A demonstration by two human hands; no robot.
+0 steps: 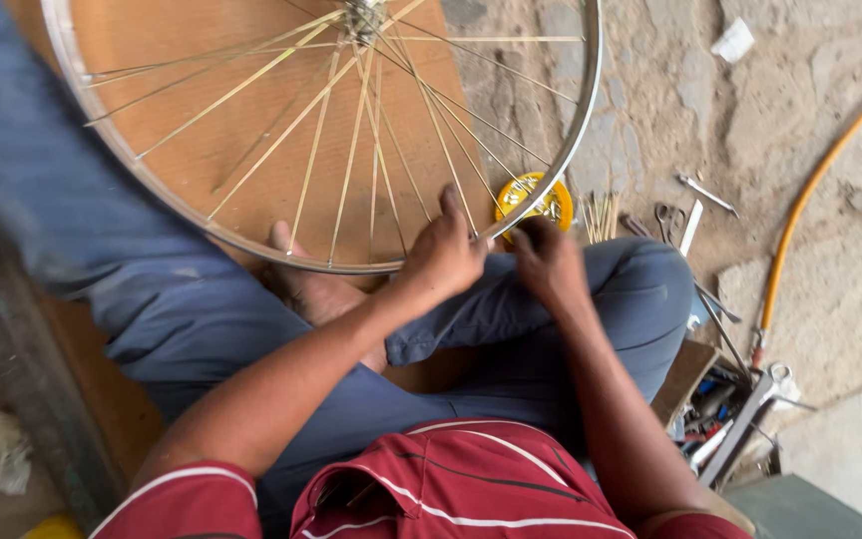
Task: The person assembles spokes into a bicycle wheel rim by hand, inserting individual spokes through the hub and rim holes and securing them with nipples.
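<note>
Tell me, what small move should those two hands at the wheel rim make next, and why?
Probably seat the spoke end into the rim. The left hand grips the metal rim where spokes meet it, and the right hand pinches something small just beside it, by the yellow dish. Both hands already meet at one spot on the rim, so fitting that piece there seems likeliest.

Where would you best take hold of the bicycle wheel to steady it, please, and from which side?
Probably the bare metal rim of the bicycle wheel at its near edge, from the person's side. The spokes fan out thin and close together, leaving little to grasp, while the rim is a firm hoop. The left hand is already at that edge, with the right hand beside it.
</note>
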